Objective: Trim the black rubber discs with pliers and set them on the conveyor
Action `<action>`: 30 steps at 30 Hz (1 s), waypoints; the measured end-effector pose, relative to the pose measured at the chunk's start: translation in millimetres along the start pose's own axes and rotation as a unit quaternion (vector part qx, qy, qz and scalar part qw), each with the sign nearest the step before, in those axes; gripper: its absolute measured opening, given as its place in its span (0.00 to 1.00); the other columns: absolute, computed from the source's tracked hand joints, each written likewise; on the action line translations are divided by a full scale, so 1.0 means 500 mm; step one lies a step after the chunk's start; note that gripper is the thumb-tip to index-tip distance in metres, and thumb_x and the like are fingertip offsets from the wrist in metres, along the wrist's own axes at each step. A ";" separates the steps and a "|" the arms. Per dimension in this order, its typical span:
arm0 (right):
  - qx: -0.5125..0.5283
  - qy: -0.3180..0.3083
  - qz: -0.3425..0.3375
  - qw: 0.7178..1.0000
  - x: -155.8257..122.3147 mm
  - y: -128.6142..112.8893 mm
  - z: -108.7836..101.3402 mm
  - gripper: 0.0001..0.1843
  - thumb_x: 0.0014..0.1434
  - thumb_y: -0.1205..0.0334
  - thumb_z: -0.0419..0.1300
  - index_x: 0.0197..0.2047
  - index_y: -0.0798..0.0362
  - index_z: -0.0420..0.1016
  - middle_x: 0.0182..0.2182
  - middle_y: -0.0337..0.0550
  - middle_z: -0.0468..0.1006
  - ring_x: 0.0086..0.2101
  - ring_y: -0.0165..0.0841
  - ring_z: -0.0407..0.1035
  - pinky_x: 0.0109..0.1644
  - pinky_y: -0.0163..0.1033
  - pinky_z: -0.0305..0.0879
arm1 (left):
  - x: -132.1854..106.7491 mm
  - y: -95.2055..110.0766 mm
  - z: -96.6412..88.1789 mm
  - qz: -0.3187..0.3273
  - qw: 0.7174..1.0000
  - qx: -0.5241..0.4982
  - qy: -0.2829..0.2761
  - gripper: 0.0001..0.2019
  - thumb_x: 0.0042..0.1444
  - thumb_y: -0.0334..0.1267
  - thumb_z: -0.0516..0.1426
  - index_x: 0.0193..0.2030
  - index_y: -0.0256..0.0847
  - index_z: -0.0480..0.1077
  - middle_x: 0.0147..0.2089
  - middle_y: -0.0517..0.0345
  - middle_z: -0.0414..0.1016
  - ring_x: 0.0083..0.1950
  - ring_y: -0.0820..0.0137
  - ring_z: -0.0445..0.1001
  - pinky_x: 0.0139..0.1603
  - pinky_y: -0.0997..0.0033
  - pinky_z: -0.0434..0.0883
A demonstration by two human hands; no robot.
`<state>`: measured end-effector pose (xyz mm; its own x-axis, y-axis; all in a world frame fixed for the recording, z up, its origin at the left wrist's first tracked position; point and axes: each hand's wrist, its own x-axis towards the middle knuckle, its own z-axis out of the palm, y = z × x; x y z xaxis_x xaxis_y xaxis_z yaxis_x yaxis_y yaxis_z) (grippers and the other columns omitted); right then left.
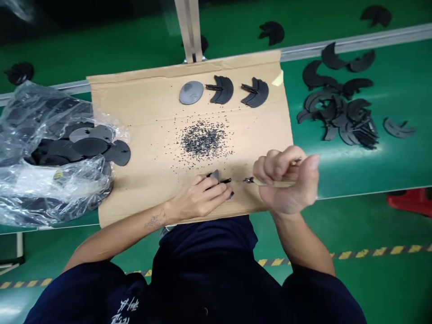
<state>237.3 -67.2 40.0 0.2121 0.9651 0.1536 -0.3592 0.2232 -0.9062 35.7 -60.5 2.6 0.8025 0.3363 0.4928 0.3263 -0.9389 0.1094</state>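
Observation:
My left hand (201,198) rests on the cardboard near its front edge, fingers closed over a dark plastic part (214,174). Most of that part is hidden beneath the fingers; its black ends stick out to the right. In my right hand (286,180) is a pair of nippers (249,180) with pale handles. Their metal tip points left, a short gap away from the part. Just beyond my left hand lies a pile of tiny black clippings (204,140).
On the cardboard sheet (141,180) lie a grey oval disc (191,92) and two curved black parts (221,89). A plastic bag (64,180) of dark discs (89,146) stands left. Curved black pieces (337,108) are heaped right. A metal post (189,27) rises behind.

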 end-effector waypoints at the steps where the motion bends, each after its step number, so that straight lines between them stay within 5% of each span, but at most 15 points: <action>1: 0.012 0.005 -0.001 1.000 -0.002 0.008 0.008 0.27 0.67 0.40 0.56 0.23 0.49 0.61 0.18 0.30 0.49 0.16 0.24 0.44 0.19 0.36 0.44 | -0.003 -0.002 0.003 0.010 1.000 -0.001 0.017 0.07 0.67 0.27 0.56 0.48 0.35 0.73 0.41 0.53 0.82 0.38 0.71 0.73 0.39 0.68 0.66; 16: 0.033 0.046 0.031 0.998 -0.032 0.067 0.030 0.28 0.66 0.37 0.53 0.24 0.47 0.56 0.19 0.32 0.48 0.18 0.27 0.44 0.21 0.38 0.46 | 0.000 -0.011 0.003 0.022 0.999 -0.029 0.032 0.05 0.63 0.25 0.58 0.39 0.36 0.73 0.42 0.49 0.83 0.35 0.71 0.76 0.39 0.69 0.76; 30: 0.022 -0.036 -0.034 0.999 -0.056 0.081 0.038 0.22 0.70 0.48 0.53 0.27 0.49 0.62 0.20 0.33 0.54 0.19 0.27 0.50 0.24 0.39 0.44 | -0.007 -0.007 0.003 0.011 0.998 -0.051 0.021 0.08 0.67 0.26 0.52 0.41 0.35 0.73 0.38 0.50 0.82 0.34 0.71 0.79 0.39 0.69 0.78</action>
<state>199.5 -82.7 6.6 0.1716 0.9544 0.2441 -0.3857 0.2931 -0.8748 32.2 -58.2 -0.8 0.7870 0.3138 0.5312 0.2544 -0.9494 0.1840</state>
